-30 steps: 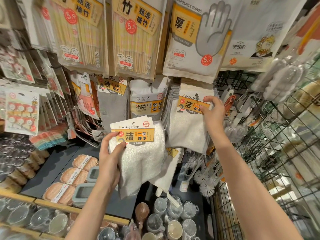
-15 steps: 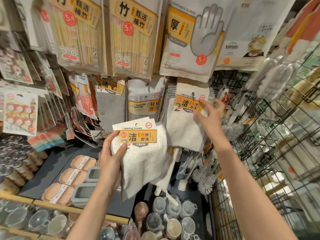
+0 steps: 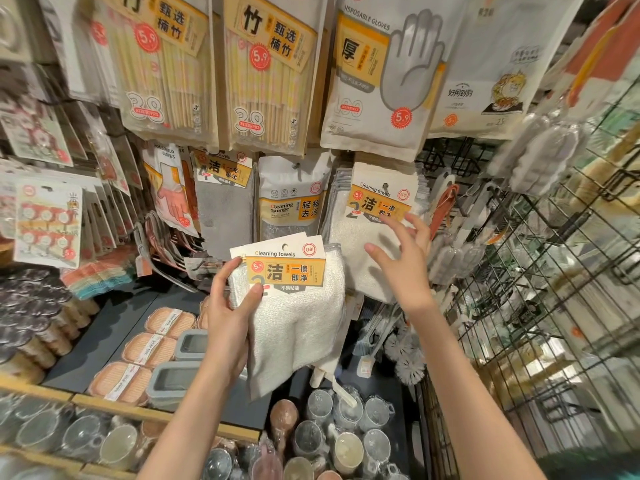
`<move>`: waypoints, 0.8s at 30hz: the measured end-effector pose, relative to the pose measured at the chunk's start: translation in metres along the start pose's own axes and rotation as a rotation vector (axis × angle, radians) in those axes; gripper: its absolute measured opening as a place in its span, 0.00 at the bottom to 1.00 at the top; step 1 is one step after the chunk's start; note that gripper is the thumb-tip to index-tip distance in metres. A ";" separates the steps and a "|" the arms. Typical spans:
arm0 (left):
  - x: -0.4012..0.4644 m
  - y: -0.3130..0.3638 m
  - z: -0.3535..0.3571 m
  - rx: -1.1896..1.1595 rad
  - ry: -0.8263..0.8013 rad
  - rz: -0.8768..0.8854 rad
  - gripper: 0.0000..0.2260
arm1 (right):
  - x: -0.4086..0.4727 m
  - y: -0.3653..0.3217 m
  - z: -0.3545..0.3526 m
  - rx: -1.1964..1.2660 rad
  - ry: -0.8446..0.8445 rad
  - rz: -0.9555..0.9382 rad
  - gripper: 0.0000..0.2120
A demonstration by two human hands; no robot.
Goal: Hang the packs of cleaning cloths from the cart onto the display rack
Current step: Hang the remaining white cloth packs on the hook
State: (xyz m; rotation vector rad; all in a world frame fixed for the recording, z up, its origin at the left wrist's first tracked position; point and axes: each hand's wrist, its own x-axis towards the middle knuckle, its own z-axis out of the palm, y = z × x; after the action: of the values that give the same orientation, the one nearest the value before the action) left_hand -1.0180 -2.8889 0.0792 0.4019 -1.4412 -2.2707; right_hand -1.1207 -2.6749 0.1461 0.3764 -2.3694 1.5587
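White cloth pack (image 3: pixel 294 306) is sitting pinched in the left hand (image 3: pixel 228 317), not yet hung. Just above the open, empty right hand (image 3: pixel 403 261), hung packs (image 3: pixel 377 216) are filling the hook.

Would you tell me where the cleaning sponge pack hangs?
In the head view, the cleaning sponge pack hangs centre rack, between the grey cloth pack and hung cleaning towels.

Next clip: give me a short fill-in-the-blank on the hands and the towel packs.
1. The loose towel pack is held by the ____ hand.
2. The right hand is ____, fingers spread.
3. The hung pack is right of the cleaning ____ pack.

Missing: left; open; sponge
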 end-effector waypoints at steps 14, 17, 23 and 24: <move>-0.010 -0.002 0.008 0.007 -0.031 -0.008 0.22 | -0.039 -0.002 0.044 0.066 -0.213 0.154 0.26; -0.007 -0.005 0.006 -0.003 -0.009 -0.011 0.23 | -0.044 -0.002 0.045 0.094 -0.203 0.154 0.25; -0.006 -0.003 0.012 -0.034 0.024 -0.010 0.23 | -0.045 -0.002 0.042 0.144 -0.204 0.161 0.23; -0.006 -0.003 0.012 -0.035 0.027 -0.012 0.23 | -0.045 -0.001 0.042 0.144 -0.208 0.160 0.23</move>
State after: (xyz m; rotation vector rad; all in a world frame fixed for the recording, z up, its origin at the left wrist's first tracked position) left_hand -1.0192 -2.8752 0.0820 0.4298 -1.3871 -2.2884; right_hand -1.0820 -2.7111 0.1143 0.4056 -2.5024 1.8526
